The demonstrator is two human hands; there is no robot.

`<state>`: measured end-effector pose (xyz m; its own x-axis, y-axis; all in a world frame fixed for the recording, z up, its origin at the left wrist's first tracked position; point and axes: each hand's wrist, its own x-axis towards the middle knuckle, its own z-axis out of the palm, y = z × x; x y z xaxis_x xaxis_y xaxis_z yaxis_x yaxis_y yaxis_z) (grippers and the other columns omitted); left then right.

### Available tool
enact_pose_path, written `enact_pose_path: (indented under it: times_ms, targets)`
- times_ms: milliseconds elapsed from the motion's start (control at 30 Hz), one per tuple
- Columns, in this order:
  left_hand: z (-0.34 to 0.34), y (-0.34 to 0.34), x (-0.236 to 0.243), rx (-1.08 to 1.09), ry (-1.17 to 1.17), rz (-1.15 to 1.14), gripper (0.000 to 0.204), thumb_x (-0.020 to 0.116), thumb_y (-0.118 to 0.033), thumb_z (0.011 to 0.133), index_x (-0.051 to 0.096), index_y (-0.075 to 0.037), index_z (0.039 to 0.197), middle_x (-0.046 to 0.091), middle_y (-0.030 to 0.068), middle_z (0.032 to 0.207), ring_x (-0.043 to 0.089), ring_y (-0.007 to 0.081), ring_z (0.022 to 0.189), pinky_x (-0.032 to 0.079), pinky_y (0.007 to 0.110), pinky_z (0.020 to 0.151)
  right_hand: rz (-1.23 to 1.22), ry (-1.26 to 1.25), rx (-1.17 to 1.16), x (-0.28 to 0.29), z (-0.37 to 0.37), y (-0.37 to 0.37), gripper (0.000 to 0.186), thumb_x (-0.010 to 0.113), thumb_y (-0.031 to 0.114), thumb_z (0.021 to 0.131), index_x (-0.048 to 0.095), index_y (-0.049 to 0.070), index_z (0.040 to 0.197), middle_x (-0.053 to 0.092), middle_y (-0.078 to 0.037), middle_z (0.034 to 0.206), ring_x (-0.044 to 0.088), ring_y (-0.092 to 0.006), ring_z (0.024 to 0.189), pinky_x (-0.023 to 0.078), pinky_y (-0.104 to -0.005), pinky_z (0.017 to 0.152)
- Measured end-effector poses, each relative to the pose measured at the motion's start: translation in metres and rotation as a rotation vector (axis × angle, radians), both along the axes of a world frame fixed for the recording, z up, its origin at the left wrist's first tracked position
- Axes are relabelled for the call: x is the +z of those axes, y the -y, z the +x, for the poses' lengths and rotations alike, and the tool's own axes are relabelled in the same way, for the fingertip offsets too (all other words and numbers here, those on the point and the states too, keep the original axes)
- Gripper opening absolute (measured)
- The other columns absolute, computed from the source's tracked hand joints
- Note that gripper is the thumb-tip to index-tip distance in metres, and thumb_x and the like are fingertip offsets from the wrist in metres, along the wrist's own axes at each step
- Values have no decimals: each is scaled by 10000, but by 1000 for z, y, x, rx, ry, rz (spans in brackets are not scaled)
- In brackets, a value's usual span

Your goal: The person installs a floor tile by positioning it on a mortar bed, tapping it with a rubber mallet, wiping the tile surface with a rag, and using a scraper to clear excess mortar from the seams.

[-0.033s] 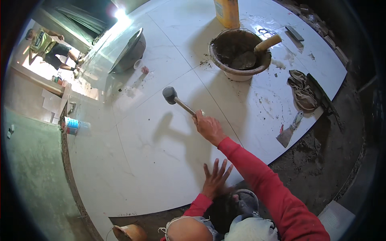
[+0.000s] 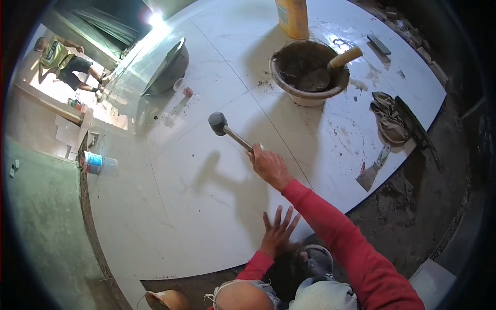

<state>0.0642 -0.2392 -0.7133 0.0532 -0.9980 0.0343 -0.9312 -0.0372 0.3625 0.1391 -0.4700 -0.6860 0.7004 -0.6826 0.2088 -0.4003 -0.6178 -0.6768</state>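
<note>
My right hand (image 2: 271, 168) is wrapped round the handle of a rubber mallet (image 2: 217, 123). Its dark head points away to the left, raised over the white tiles (image 2: 206, 227), where its shadow falls. Nearer to me, my left hand (image 2: 279, 234) is open with fingers spread, at the tiles near their front edge; whether the palm presses down is hard to tell. Beyond the mallet, to the right, stands a bucket (image 2: 310, 94) with grey mortar inside. A tool with a pale handle (image 2: 345, 57) rests in it.
On the right lie a scraper (image 2: 368, 177), a crumpled cloth (image 2: 388, 121), a long dark tool (image 2: 415, 124) and a small grey block (image 2: 380, 44). A yellow jug (image 2: 292, 18) and a tilted basin (image 2: 173, 67) stand farther off. Another person (image 2: 67, 62) is at far left.
</note>
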Motion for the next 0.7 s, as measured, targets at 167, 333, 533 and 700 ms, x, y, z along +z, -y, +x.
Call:
enact_pose_path:
  times_ms: [167, 333, 533, 700]
  targets:
    - [-2, 7, 10, -2, -17, 54, 1016, 731, -686, 749, 378, -169, 1549, 296, 119, 1647, 171, 394, 1550, 22, 801, 1126, 33, -221, 1, -12, -21, -2, 295, 495, 329, 1057, 509, 34, 1055, 672, -218, 711, 664, -449, 637, 512, -573, 569]
    - [35, 9, 10, 34, -80, 72, 997, 696, -659, 814, 343, -102, 1562, 308, 105, 1648, 219, 347, 1547, 80, 746, 1167, 103, -94, 23, 44, -21, -19, 286, 518, 321, 1051, 505, 35, 1061, 667, -215, 695, 655, -450, 614, 513, -574, 564]
    - [126, 39, 6, 461, 193, -66, 866, 625, -505, 940, 265, -75, 1600, 296, 133, 1654, 240, 344, 1539, 147, 648, 1209, 11, -44, -25, 18, -52, -15, 274, 548, 307, 1044, 492, 39, 1028, 646, -218, 660, 648, -435, 592, 501, -545, 522]
    - [147, 45, 6, 538, 155, -17, 855, 578, -511, 964, 243, -59, 1607, 255, 137, 1671, 214, 320, 1551, 131, 604, 1231, -14, -123, -15, 40, -47, 1, 280, 552, 311, 1043, 481, 42, 1017, 624, -199, 606, 637, -425, 555, 495, -534, 495]
